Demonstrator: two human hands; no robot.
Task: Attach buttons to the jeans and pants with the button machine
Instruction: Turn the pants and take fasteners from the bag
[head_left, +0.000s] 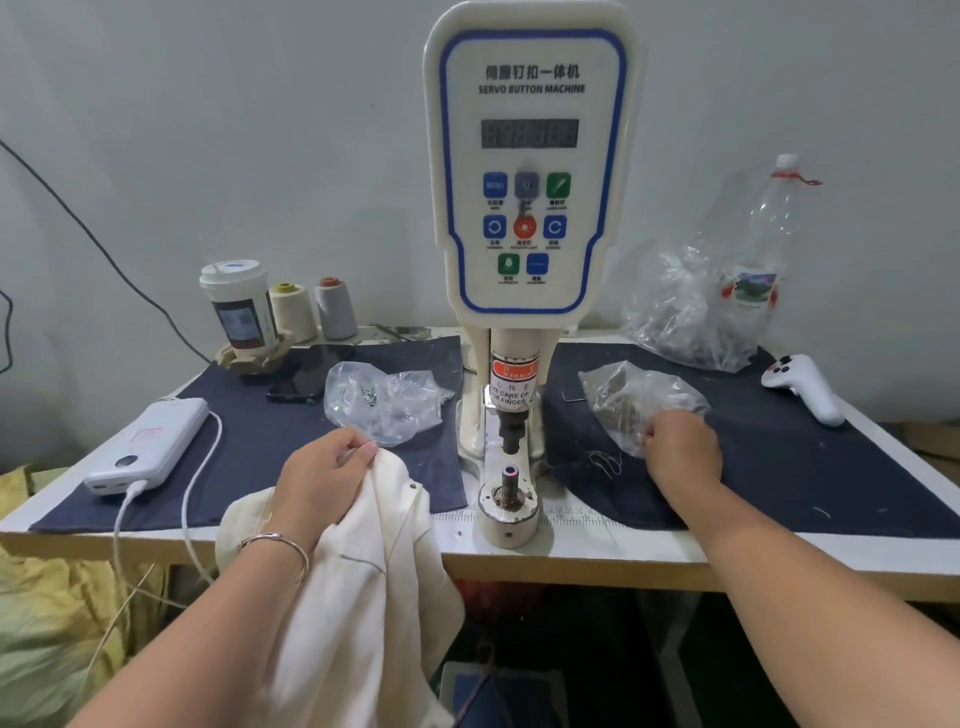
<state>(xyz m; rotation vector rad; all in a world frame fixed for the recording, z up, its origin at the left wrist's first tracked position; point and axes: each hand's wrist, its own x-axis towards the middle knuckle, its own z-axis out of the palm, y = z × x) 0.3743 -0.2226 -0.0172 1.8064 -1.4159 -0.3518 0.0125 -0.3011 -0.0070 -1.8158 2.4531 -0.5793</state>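
Observation:
The white servo button machine (527, 171) stands at the table's middle, its lower die post (510, 480) bare under the punch. My left hand (324, 475) grips the top edge of cream pants (358, 571) that hang over the table's front edge, left of the post. My right hand (680, 447) reaches into a clear plastic bag of small metal parts (636, 397) on the dark cloth to the machine's right; its fingertips are hidden in the bag. A second clear bag with a few metal pieces (382, 400) lies left of the machine.
A white power bank (148, 447) with a cable lies at the left. Behind it are a paper cup (239, 306), two thread cones (317, 309) and a black phone (301, 376). At the right are a large crumpled bag, a plastic bottle (761, 249) and a white controller (802, 387).

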